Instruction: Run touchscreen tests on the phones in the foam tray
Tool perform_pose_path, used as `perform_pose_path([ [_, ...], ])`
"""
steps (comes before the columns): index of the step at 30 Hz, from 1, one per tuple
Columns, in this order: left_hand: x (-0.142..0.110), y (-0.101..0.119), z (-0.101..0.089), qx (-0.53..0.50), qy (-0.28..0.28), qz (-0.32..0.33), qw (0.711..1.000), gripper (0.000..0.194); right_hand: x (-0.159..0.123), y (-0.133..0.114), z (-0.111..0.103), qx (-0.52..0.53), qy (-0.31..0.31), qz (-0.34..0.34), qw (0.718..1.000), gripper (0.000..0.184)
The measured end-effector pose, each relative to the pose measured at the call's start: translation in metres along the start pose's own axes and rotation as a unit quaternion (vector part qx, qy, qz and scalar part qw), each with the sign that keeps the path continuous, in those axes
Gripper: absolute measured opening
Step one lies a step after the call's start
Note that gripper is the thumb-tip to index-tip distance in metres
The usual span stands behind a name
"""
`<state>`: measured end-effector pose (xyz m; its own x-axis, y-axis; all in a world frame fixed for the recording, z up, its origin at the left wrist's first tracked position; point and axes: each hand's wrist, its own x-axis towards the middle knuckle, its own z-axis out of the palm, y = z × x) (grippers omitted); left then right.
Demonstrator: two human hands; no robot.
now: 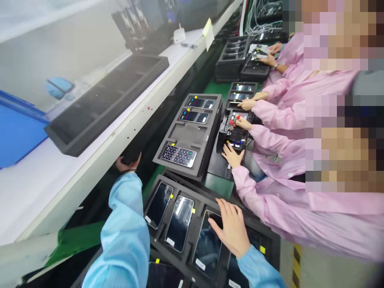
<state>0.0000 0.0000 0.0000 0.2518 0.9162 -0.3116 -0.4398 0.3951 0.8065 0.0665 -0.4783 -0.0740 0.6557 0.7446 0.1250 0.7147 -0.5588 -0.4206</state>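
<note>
My left hand, in a light blue sleeve, reaches forward under the edge of the white shelf and grips a dark object that I cannot make out. My right hand lies flat with fingers spread on a phone in the black foam tray right in front of me. Two more phones with small yellow tags lie face up in the same tray to the left.
A second black tray ahead holds three lit phones. People in pink sleeves work on phones and a fixture to my right. Above the white shelf sit an empty black tray and a blue sheet.
</note>
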Motion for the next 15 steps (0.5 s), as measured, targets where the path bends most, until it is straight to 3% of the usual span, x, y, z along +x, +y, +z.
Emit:
perform_pose_path([
  [4, -0.067, -0.009, 0.014, -0.046, 0.047, -0.030, 0.997, 0.028, 0.001, -0.003, -0.004, 0.083, -0.024, 0.031, 0.996, 0.058],
  [8, -0.134, -0.014, 0.014, -0.066, 0.060, -0.072, 0.993, 0.020, 0.001, -0.003, -0.009, 0.176, -0.023, 0.050, 0.983, 0.058],
  [12, -0.200, -0.015, -0.002, -0.072, 0.061, -0.108, 0.990, 0.023, 0.002, -0.002, -0.011, 0.231, -0.006, 0.051, 0.972, 0.058],
  [15, -0.246, -0.010, -0.024, -0.074, 0.053, -0.124, 0.988, 0.028, 0.010, 0.003, -0.015, 0.293, 0.014, 0.063, 0.954, 0.057],
])
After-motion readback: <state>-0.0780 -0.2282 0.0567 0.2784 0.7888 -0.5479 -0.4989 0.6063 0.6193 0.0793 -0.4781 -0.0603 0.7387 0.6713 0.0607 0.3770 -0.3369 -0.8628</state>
